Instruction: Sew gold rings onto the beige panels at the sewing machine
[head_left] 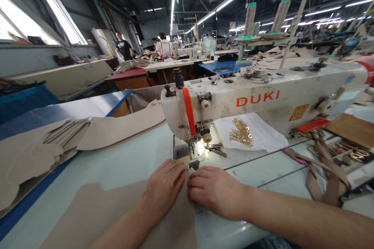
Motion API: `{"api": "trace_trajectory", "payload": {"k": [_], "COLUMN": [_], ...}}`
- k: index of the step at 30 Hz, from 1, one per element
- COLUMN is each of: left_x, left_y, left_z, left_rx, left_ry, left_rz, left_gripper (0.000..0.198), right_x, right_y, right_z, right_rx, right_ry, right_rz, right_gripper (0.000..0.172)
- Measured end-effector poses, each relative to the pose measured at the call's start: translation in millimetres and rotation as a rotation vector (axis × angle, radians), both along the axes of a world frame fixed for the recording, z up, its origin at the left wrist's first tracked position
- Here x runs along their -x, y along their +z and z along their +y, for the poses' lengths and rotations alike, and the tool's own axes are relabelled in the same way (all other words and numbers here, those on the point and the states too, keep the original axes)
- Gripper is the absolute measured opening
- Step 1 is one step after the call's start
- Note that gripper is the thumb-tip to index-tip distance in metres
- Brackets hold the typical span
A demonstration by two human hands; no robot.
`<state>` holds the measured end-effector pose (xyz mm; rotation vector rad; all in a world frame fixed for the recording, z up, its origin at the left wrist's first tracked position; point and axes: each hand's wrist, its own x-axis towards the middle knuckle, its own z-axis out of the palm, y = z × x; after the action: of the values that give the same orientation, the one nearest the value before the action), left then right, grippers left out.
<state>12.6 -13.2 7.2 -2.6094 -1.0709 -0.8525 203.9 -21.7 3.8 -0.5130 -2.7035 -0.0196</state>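
Observation:
A large beige fabric piece (pixel 117 202) lies on the pale table, its narrow upper end just in front of the needle area of a white sewing machine (pixel 257 93). On that end rests my left hand (pixel 166 183), fingers together and pressing the fabric. Beside it, at the fabric's right edge, my right hand (pixel 216 190) has its fingers curled and pinched on the edge; the fingertips are partly hidden. A lamp lights the metal plate (pixel 199 149) under the presser foot. Gold metal rings (pixel 242 134) lie on a white cloth (pixel 265 136) behind.
Stacked beige pieces (pixel 32 148) lie at the left. Brown straps (pixel 329 167) and a parts tray (pixel 347 155) stand at the right. Thread cones (pixel 249 19) rise behind the machine. People (pixel 124 46) are in the background, at other tables.

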Motion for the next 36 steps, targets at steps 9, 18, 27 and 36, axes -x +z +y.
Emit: {"api": "trace_trajectory", "payload": {"k": [9,18,27,36], "left_x": [-4.2,-3.3,-2.0,0.3], "left_y": [1.3,-0.3,-1.2,0.6], "left_z": [3.4,3.4,1.5,-2.3], "left_rx": [-0.045,-0.038,0.058,0.056], "left_ry": [-0.029,-0.023,-0.014,-0.035], "left_rz": [-0.015,-0.008,-0.009,-0.053], "left_gripper": [0.023,0.022,0.023,0.023], "right_x": [0.3,0.1,4.3,6.4], "right_y": [-4.7,-2.1,2.2,1.7], "right_z": [0.8,0.1,2.4,3.7], "right_rx": [0.0,-0.003,-0.05,-0.048], "right_ry": [-0.001,-0.031,-0.144,-0.145], "right_rz": [0.018,0.017,0.019,-0.02], "right_gripper": [0.016,0.016,0.013,0.011]}}
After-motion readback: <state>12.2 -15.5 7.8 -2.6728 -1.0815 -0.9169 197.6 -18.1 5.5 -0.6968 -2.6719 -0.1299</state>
